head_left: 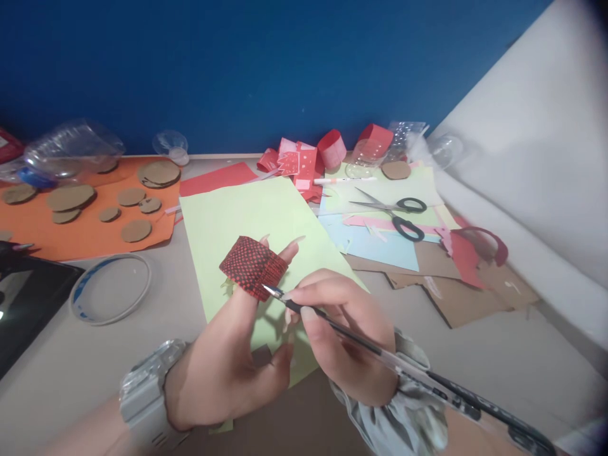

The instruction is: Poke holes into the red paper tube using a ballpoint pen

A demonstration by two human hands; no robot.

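Observation:
My left hand [228, 367] is held up with a red-and-black checked band [247, 259] around its outstretched fingers. The band is a short, wide loop; the fingertips poke out past its far edge, and the thumb points off to the right. Between thumb and fingers, my right hand [346, 329] grips a black-and-clear pen [351, 332], whose metal tip is at the band's lower edge. Whether the tip touches it I cannot tell. Beneath both hands lies a light green sheet of paper [237, 209].
Scissors [389, 206] lie on paper scraps to the right, near cardboard pieces [456, 301]. Red paper rings [331, 149] stand at the back. Several cardboard discs [71, 197] rest on an orange sheet [164, 231] at left, by a clear bottle [71, 149] and a tape roll [147, 285].

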